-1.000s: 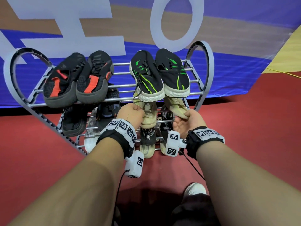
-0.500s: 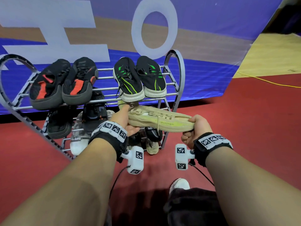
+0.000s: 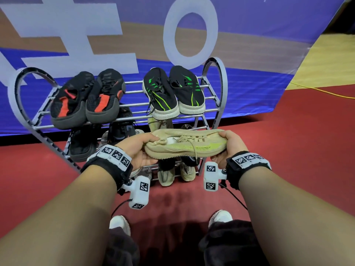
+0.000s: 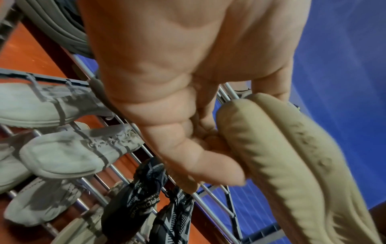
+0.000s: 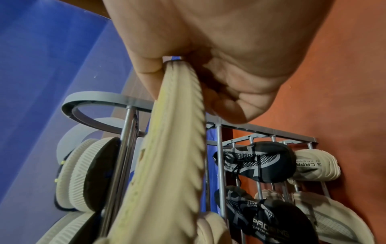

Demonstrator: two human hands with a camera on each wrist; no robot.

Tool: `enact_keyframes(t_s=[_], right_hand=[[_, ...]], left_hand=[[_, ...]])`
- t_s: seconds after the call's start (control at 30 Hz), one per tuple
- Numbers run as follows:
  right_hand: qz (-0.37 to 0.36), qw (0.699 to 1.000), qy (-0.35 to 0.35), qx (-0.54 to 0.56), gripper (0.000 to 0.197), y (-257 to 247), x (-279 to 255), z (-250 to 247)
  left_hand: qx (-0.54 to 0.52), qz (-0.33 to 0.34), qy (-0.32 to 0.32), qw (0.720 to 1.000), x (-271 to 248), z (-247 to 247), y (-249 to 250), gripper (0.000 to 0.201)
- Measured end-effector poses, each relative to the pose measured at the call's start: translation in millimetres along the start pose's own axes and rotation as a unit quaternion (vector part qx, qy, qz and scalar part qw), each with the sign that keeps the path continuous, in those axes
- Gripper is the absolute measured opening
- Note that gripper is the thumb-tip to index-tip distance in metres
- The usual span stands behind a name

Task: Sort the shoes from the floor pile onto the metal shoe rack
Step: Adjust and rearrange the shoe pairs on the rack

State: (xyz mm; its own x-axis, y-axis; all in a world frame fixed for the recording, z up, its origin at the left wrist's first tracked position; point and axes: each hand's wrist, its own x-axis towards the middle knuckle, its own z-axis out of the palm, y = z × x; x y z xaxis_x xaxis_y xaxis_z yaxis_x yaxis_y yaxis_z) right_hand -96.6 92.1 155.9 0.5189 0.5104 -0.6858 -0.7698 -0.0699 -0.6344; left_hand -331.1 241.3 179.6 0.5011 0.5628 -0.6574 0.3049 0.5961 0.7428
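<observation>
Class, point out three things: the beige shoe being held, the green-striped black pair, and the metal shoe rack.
beige shoe [image 3: 184, 148], head view, side of upper
green-striped black pair [image 3: 163, 96], head view, left shoe's upper
metal shoe rack [image 3: 223, 89], head view, right end frame

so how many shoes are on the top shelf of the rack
4: a black and red pair on the left, a black and green pair on the right, all toes toward the camera. None look hidden.

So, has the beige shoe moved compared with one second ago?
Yes. The beige shoe was tucked under the green-striped pair on the metal shoe rack; now both hands hold it sideways in front of the rack, off the rails.
</observation>
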Motion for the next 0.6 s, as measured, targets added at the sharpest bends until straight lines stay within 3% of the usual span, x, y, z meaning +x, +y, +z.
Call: enact_keyframes(t_s=[0.1, 0.2, 0.23, 0.33, 0.6], right_hand=[[-0.009, 1.0, 0.006, -0.009, 0.038, 5, -2, 7], [-0.016, 1.0, 0.0, -0.007, 0.018, 5, 1, 7], [-0.015, 1.0, -0.006, -0.01, 0.015, 5, 2, 7], [-0.013, 0.998, -0.017, -0.054, 0.019, 7, 3, 8], [-0.006, 0.987, -0.087, -0.131, 0.028, 15, -1, 22]], left_hand=[[0.015, -0.011, -0.026, 0.999, -8, -9, -2, 0.037], [0.035, -0.001, -0.069, 0.997, -13, -16, -7, 0.059], [0.036, 0.003, -0.084, 0.996, -14, -18, -9, 0.059], [0.01, 0.008, -0.091, 0.996, -18, -16, -10, 0.033], [-0.059, 0.032, -0.097, 0.993, -12, 10, -10, 0.046]])
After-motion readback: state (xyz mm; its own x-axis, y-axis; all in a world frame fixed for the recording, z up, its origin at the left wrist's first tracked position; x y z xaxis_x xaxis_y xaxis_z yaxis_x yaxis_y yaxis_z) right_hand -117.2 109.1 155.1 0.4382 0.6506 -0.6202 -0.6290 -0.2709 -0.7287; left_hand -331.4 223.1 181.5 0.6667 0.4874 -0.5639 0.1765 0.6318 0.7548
